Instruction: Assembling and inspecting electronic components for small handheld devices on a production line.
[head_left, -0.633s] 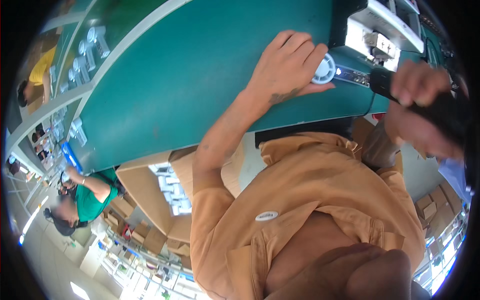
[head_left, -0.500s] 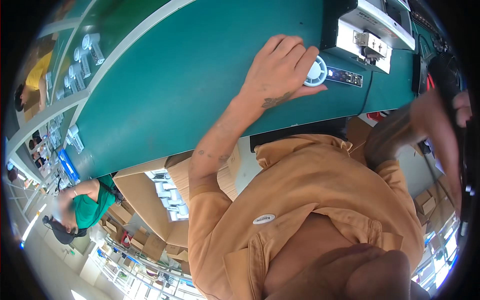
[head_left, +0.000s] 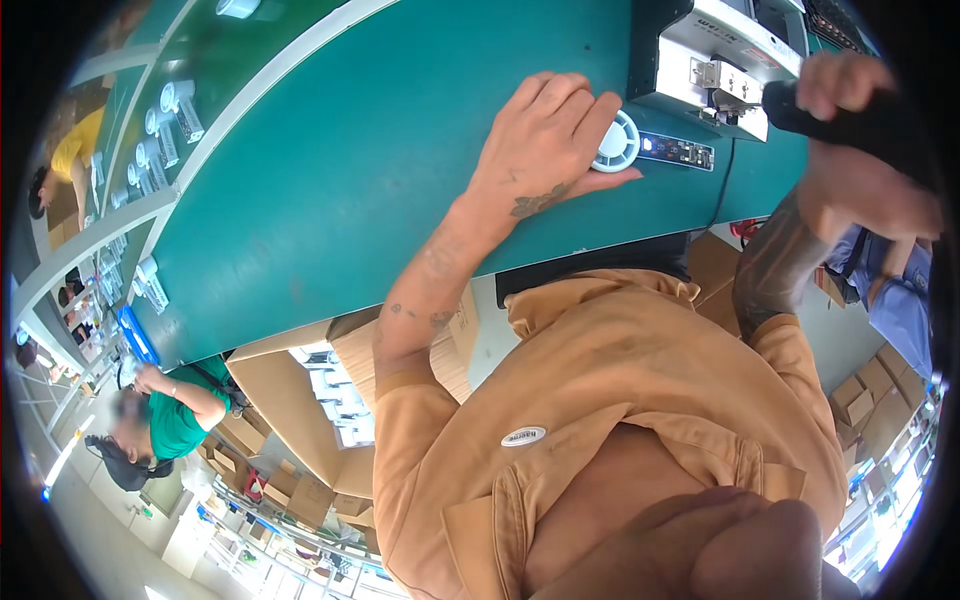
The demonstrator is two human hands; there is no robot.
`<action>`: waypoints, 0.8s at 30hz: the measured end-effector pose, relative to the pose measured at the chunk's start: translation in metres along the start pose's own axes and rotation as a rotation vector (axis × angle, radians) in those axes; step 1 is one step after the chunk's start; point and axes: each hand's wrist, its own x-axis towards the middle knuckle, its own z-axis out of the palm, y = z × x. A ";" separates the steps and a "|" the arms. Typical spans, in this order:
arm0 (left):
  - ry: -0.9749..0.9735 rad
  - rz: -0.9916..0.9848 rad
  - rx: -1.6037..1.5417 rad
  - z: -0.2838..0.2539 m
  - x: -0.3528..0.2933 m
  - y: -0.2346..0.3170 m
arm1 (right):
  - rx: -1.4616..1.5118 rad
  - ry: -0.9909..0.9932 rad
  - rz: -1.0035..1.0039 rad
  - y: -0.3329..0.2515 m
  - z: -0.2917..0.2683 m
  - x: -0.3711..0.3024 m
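Observation:
My left hand [head_left: 550, 135] is closed round the pale blue round head of a small handheld fan [head_left: 620, 142], which lies on the green bench [head_left: 350, 200]. From the fan head a narrow circuit board [head_left: 676, 151] runs to the right, uncovered, with a small light glowing on it. Off to the right, my right hand [head_left: 870, 185] is raised, its fingers wrapped round a black elongated object [head_left: 800, 105]. Motion blur and the dark picture rim hide that object's exact kind. Its narrower end points left, apart from the fan.
A black and silver metal device [head_left: 700, 80] stands behind the board, with a black cable [head_left: 727, 180] beside it. An open carton [head_left: 285, 400] of white parts sits below the bench edge. Several fans [head_left: 180, 105] stand beyond the rail at left. A co-worker in green [head_left: 190, 410] is at lower left.
My right hand has moved up and left from the right rim, bringing the black object with it. My left hand keeps its hold on the fan. The view has shifted slightly.

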 end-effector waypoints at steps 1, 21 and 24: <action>-0.001 -0.010 -0.006 0.000 0.000 0.000 | -0.032 -0.004 0.079 0.002 0.000 -0.003; 0.003 0.009 0.011 0.007 0.003 -0.001 | 0.297 -0.204 0.306 0.014 -0.028 -0.037; -0.002 0.000 -0.001 0.007 0.004 0.001 | 0.367 -0.332 0.350 0.021 -0.027 -0.042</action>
